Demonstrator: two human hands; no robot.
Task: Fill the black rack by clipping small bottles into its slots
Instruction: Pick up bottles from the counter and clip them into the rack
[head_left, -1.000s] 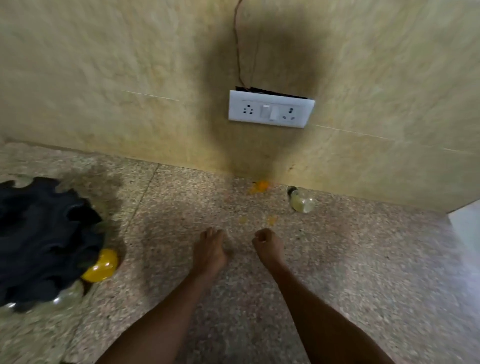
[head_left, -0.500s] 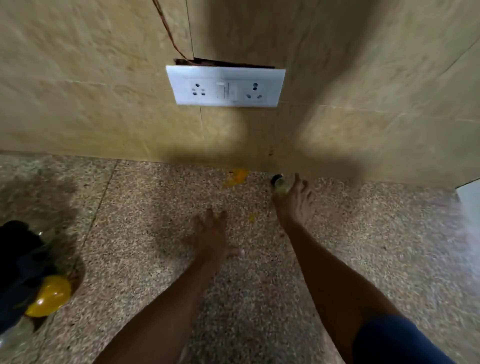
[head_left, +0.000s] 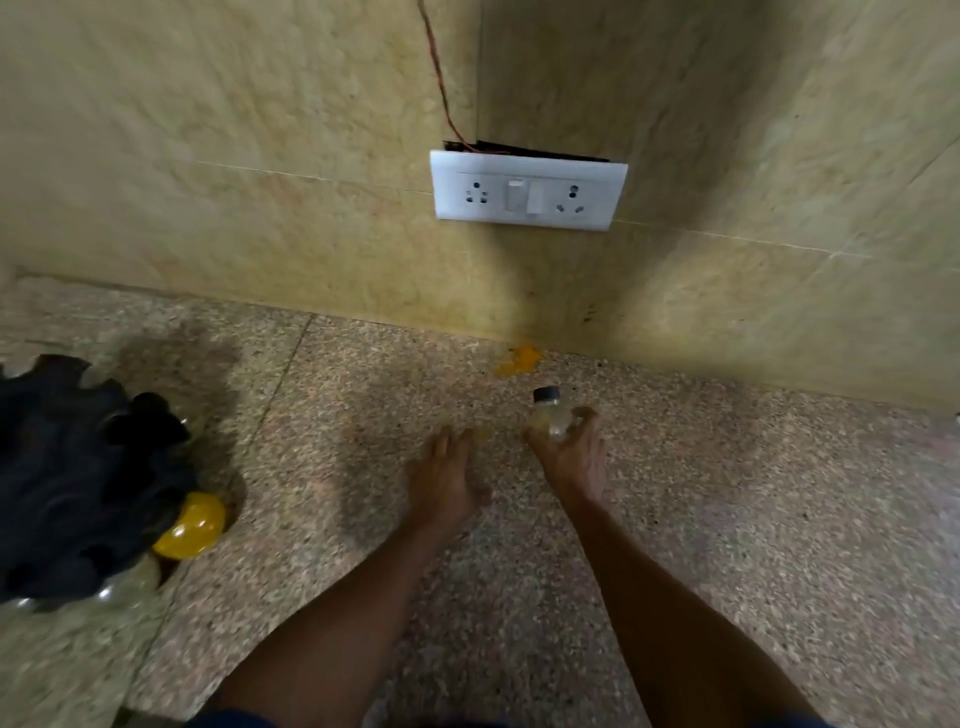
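My right hand (head_left: 571, 457) grips a small clear bottle (head_left: 551, 415) with a black cap and pale liquid, held just above the speckled counter near the wall. My left hand (head_left: 444, 478) hovers beside it, fingers straight and holding nothing. The black rack (head_left: 72, 483) lies at the far left, a round shape with notched slots along its rim. A yellow bottle (head_left: 191, 526) sits clipped at its right edge, and clear bottles (head_left: 124, 587) show along its lower rim.
A white socket plate (head_left: 527, 189) is fixed to the beige wall above my hands, with a thin wire (head_left: 441, 88) running up from it. An orange stain (head_left: 517, 359) marks the counter at the wall's foot.
My right hand reached to the bottle lying by the wall, closed round it and drew it back off the counter. My left hand stayed near the middle.
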